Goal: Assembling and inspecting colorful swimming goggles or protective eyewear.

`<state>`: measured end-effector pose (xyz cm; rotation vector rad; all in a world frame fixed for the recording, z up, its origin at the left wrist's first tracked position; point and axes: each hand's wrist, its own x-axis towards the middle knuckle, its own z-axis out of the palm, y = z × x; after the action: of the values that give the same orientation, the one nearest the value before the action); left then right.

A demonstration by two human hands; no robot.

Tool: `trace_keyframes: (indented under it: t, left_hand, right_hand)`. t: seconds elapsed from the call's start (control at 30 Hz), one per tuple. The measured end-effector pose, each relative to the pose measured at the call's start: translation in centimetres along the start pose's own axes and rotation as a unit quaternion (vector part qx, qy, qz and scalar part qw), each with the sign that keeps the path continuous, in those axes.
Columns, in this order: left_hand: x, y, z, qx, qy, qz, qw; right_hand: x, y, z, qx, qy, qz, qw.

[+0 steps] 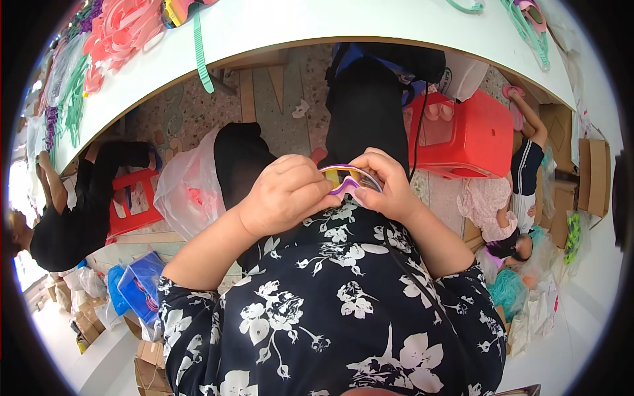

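A small pair of swim goggles with a purple rim, a pale pink nose part and yellowish lenses is held in front of my belly, above my lap. My left hand is closed on one end, its fingers bent over the rim. At the other end my right hand pinches the frame, thumb in front and fingers behind. The fingertips hide parts of both lenses, and no strap can be made out on the goggles.
Across the white table lie pink straps, a green strap and more goggles. Red stools stand on both sides. A plastic bag sits by my left leg. People sit at left and right.
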<state>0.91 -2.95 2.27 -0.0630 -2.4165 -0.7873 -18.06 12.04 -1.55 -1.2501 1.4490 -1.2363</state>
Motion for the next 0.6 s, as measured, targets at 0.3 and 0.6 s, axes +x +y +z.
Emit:
trace_keyframes:
  t: [0.3,0.6]
  left_hand:
    - [-1.5,0.5,2.6,-0.002,0.075,-0.029,0.997]
    - [-1.2,0.0,3.8,0.022,-0.027,-0.161,0.986]
  right_hand:
    - [-0.5,0.1,0.4,-0.111,0.093,-0.108,0.984]
    - [-0.4,0.2,0.1,-0.215,0.092,-0.151,0.96]
